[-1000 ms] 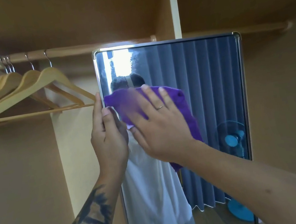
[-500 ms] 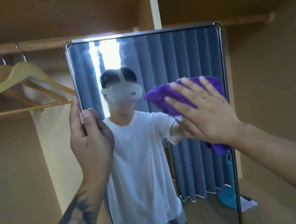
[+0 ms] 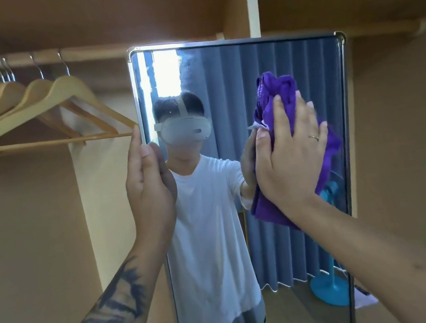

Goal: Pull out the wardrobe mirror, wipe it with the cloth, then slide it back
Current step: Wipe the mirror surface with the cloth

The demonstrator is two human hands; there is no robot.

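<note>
1. Wooden hangers (image 3: 32, 117) are hanging on the rail (image 3: 83, 53) at far left, clear of the work.
2. The left hand (image 3: 148, 182) is still gripping the mirror's left edge, thumb on the glass and fingers behind the frame, just as it was a second ago, steadying the panel.
3. The mirror (image 3: 221, 81) is standing pulled out of the wardrobe, upright and facing the person, so the pull-out step looks done.
4. The right hand (image 3: 291, 154) is pressing the cloth (image 3: 275, 87) flat on the glass with straight, spread fingers; it is not clenching it.
5. The cloth has been travelling from the mirror's upper left to its right side within the last second, and is now lying near the right frame.
6. Wiping therefore seems mid-course: the top band is covered, the lower glass probably is not, and sliding back is still waiting.
</note>
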